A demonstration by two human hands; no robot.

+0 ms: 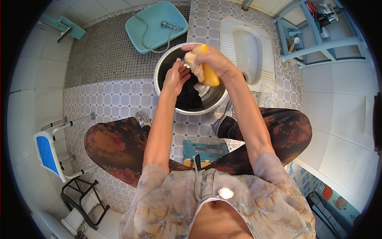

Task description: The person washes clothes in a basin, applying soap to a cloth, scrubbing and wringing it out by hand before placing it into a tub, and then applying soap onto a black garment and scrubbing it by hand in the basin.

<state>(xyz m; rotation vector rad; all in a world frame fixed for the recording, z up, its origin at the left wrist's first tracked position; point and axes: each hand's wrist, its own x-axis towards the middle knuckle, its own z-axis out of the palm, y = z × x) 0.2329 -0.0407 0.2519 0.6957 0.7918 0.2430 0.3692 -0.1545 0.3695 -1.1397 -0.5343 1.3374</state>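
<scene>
Over a round metal basin (217, 104) on the floor, my right hand (217, 61) is closed around a yellow bar of soap (211, 75). A crumpled beige cloth (192, 63) is bunched against the bar in the same grip. My left hand (175, 79) hovers above the basin's left side, wet, its fingers apart and holding nothing. Below the hands, a black cloth (189, 95) lies in the basin. Beside it shows a pale patch, partly covered by my right hand and the bar; I cannot make out what it is.
Behind the basin, a turquoise tub (139, 30) with a shower hose sits on a grey mat (99, 55). A squat toilet (246, 47) is at the right, near a blue shelf (318, 51). A fold-down seat (49, 153) stands left; a teal stool (205, 149) is beneath me.
</scene>
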